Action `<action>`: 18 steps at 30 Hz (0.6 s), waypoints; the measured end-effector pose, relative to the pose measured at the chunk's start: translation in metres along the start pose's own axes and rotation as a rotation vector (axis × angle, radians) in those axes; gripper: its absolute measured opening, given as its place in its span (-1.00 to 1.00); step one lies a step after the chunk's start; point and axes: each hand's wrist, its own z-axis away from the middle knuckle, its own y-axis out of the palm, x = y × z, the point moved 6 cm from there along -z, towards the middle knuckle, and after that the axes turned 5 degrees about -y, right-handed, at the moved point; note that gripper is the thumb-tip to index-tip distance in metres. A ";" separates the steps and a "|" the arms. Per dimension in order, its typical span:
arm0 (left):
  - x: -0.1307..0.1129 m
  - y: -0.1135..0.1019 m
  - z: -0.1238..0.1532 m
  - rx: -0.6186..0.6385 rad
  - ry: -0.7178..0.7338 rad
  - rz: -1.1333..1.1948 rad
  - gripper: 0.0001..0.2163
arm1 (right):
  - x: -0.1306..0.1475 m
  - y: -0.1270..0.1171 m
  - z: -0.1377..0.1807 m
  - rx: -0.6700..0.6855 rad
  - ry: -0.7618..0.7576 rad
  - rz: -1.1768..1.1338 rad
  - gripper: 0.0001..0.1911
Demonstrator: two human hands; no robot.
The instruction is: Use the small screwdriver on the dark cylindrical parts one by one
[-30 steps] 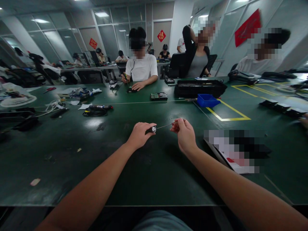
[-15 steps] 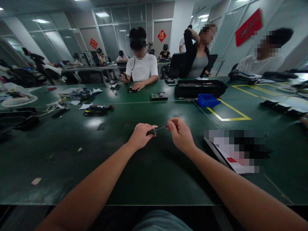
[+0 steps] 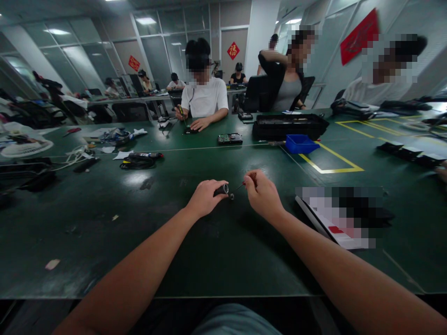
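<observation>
My left hand [image 3: 206,197] is closed around a short black tube [image 3: 221,189], which looks like a flashlight body. Its silver-rimmed end faces right. Thumb and fingers of my right hand [image 3: 261,190] pinch the red handle of a screwdriver [image 3: 240,187], whose thin shaft points left toward the tube. Just below and right of the tube's end is a small metallic part [image 3: 232,197], apart from the rim. I cannot tell whether the screwdriver tip touches that part or whether it lies on the green table [image 3: 195,256].
A white box with a blurred top [image 3: 335,228] lies right of my right forearm. Beyond my hands are a circuit board [image 3: 229,138], a blue bin [image 3: 301,144], a long black case [image 3: 289,126] and a coiled black cable [image 3: 139,161]. A co-worker [image 3: 206,97] sits opposite.
The small metallic part has come away from the tube's end and now shows below it. The screwdriver has drawn slightly right, and the tube's end is tilted up a little more.
</observation>
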 end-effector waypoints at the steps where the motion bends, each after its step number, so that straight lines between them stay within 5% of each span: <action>1: 0.001 -0.002 0.000 -0.030 -0.024 0.051 -0.68 | -0.001 0.000 0.000 -0.004 0.009 0.003 -0.82; 9: 0.015 -0.014 0.005 -0.324 -0.186 0.474 -0.63 | -0.004 -0.006 0.000 -0.085 0.033 -0.042 -0.80; 13: 0.016 -0.010 0.006 -0.292 -0.249 0.576 -0.69 | -0.004 -0.009 0.001 -0.125 0.017 -0.071 -0.78; 18: -0.008 -0.009 0.006 -0.168 -0.240 0.417 -0.76 | 0.005 -0.008 0.000 -0.075 -0.059 -0.070 -0.81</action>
